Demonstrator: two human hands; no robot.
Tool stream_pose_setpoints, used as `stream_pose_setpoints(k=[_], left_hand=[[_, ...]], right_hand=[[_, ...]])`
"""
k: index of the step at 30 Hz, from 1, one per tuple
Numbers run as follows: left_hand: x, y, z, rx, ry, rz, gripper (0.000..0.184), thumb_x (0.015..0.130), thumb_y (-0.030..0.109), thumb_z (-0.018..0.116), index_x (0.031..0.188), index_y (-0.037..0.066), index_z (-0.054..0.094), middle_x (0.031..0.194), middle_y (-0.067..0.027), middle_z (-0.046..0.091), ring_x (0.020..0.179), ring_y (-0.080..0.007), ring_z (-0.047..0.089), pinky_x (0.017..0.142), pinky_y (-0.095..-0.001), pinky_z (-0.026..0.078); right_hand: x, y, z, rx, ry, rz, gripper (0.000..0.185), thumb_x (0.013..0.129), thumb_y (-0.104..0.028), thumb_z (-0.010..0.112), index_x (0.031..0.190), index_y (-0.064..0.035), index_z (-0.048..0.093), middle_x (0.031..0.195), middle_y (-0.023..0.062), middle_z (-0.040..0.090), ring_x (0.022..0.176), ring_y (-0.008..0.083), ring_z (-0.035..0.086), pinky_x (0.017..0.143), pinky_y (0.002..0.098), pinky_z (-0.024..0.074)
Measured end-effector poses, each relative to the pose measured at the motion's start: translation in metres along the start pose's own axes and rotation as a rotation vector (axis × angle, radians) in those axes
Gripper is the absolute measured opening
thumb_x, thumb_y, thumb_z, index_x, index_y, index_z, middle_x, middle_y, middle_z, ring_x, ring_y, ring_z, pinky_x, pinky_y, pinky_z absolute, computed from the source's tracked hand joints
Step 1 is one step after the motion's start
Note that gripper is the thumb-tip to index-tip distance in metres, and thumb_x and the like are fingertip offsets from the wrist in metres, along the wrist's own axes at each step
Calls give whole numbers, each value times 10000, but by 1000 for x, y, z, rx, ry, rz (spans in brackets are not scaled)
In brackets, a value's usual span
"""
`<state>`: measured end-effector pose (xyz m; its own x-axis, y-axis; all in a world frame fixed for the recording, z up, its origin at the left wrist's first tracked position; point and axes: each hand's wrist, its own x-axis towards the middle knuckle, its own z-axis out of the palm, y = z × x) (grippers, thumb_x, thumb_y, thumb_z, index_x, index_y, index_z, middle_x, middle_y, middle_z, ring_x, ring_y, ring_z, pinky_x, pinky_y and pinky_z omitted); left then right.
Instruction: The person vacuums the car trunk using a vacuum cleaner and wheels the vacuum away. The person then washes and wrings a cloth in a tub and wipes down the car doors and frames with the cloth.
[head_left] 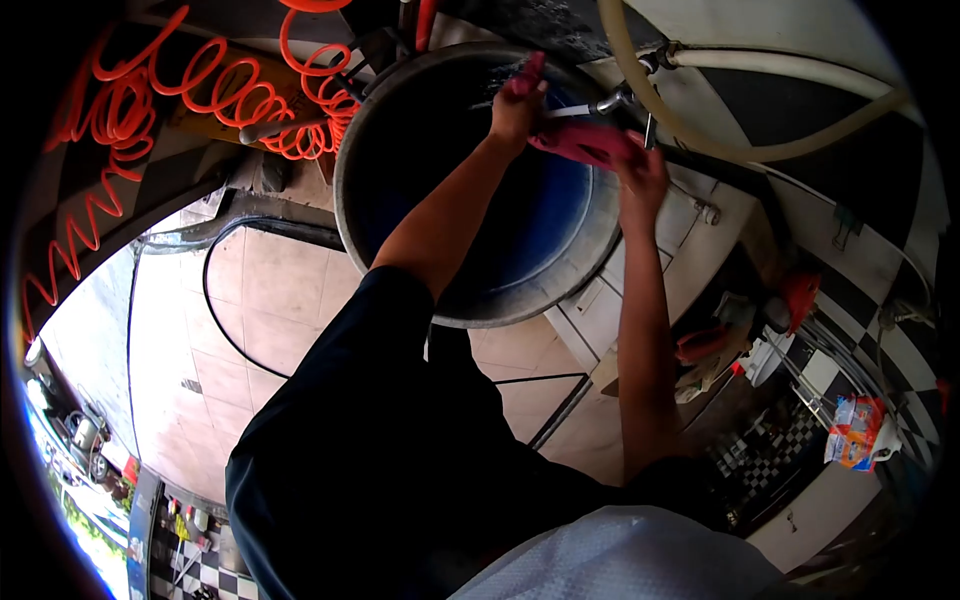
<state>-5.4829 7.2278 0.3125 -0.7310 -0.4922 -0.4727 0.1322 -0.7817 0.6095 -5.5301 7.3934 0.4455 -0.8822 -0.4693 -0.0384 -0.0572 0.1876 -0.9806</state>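
A wet-looking dark pink cloth point(580, 143) is stretched between my two hands over a large round tub point(612, 215) with a dark blue inside and a grey rim. My left hand point(514, 118) is closed around one end, and a bit of cloth pokes out above the fingers. At the tub's right rim, my right hand point(643, 175) grips the other end. Just behind the cloth is a metal tap point(618, 98), with a whitish stream or spout pointing into the tub. Deep shadow hides the bottom of the tub.
Coiled orange air hose point(225, 85) hangs at the upper left. A thick pale hose point(700, 140) loops beside the tap. On the right, a colourful packet point(855, 432) sits among clutter near checkered tiles. A black cable point(207, 290) curves across the tiled floor.
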Motion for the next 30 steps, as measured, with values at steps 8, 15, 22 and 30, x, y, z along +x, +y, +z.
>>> stream_pose_setpoints(k=[8, 15, 22, 30], left_hand=[[-22, 0, -12, 305, -170, 162, 665, 711, 102, 793, 1236, 73, 386, 960, -78, 602, 798, -166, 626, 711, -319, 551], [-48, 32, 21, -129, -37, -94, 357, 684, -31, 743, 996, 26, 581, 907, -97, 624, 869, -194, 627, 741, -336, 544], [-7, 33, -24, -149, -125, -292, 273, 838, 52, 492, 1088, -33, 563, 1101, -168, 592, 918, -277, 627, 763, -407, 542], [-13, 16, -8, -343, -51, -400, 310, 952, 308, 404, 1126, 91, 539, 1044, -83, 586, 943, -224, 580, 813, -369, 487]], right_hand=[[58, 73, 72, 575, -234, 523, 421, 764, -57, 565, 1175, 26, 533, 1012, 83, 605, 902, 146, 575, 816, 274, 442], [25, 70, 66, 717, -55, 956, 354, 843, -327, 623, 1122, -127, 537, 1041, 59, 592, 878, 169, 583, 677, 376, 493], [14, 66, 86, -11, 188, 183, 512, 808, -407, 660, 1170, -71, 524, 1137, 110, 575, 1009, 264, 589, 792, 390, 482], [51, 71, 127, -749, 154, 120, 359, 843, -401, 535, 853, -51, 613, 803, 159, 618, 795, 326, 609, 699, 420, 467]])
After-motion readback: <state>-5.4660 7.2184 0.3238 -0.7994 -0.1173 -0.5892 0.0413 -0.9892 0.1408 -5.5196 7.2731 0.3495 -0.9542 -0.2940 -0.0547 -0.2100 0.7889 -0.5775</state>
